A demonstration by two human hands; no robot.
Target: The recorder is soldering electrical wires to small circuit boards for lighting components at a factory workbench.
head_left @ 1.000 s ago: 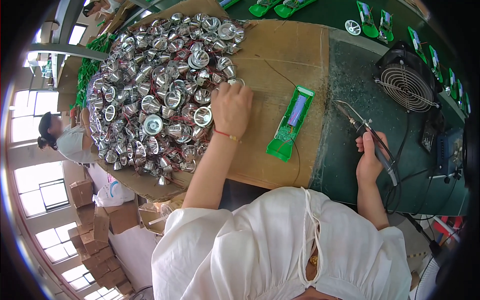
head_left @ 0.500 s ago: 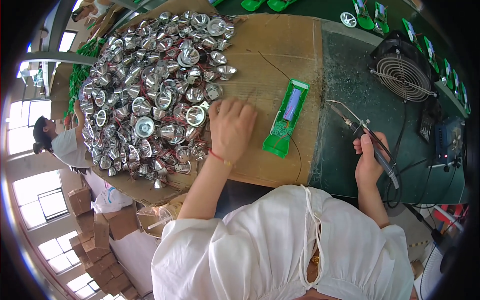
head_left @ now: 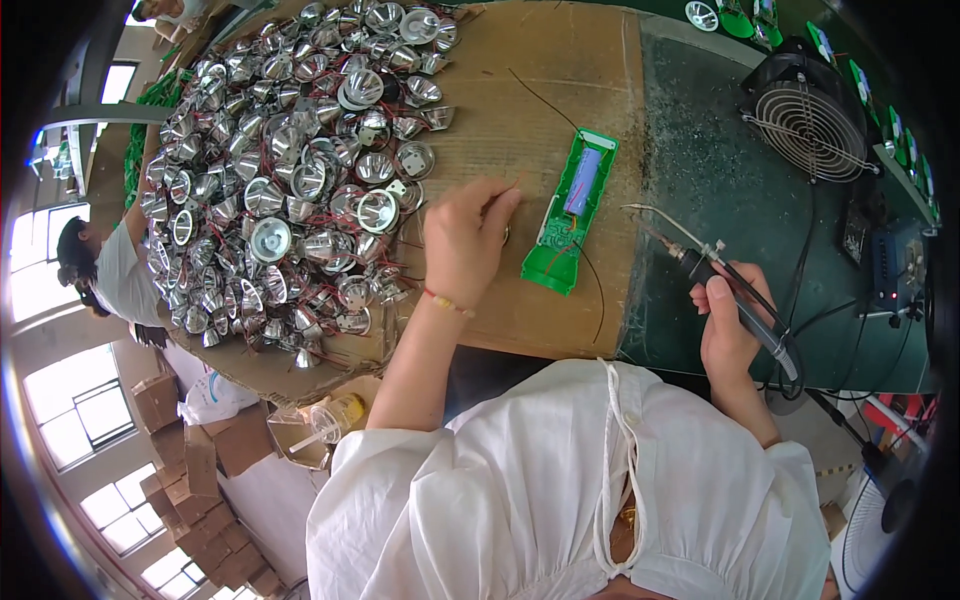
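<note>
My left hand (head_left: 465, 238) is closed in a pinch over the cardboard, right of the pile of silver lamp reflectors (head_left: 290, 180). A thin reddish wire end sticks out past its fingertips; what else lies under the palm is mostly hidden. Just right of this hand lies a green plastic housing (head_left: 559, 268) holding a purple cylindrical battery (head_left: 583, 182) and a small circuit board (head_left: 558, 233). Dark wires stretch from its two ends. My right hand (head_left: 730, 320) grips a soldering iron (head_left: 740, 300) with a curved metal tube beside its tip, which points left toward the housing.
A fan with a round wire guard (head_left: 808, 130) stands at the far right, near a blue box with a red light (head_left: 897, 272). More green housings (head_left: 765, 22) line the back edge. Another person (head_left: 120, 265) is beyond the pile at left. A carton (head_left: 300, 440) holds a cup.
My left hand has left the edge of the reflector pile, moved slightly right, and now pinches a wire. My right hand has brought the iron's tip a little left, nearer the housing.
</note>
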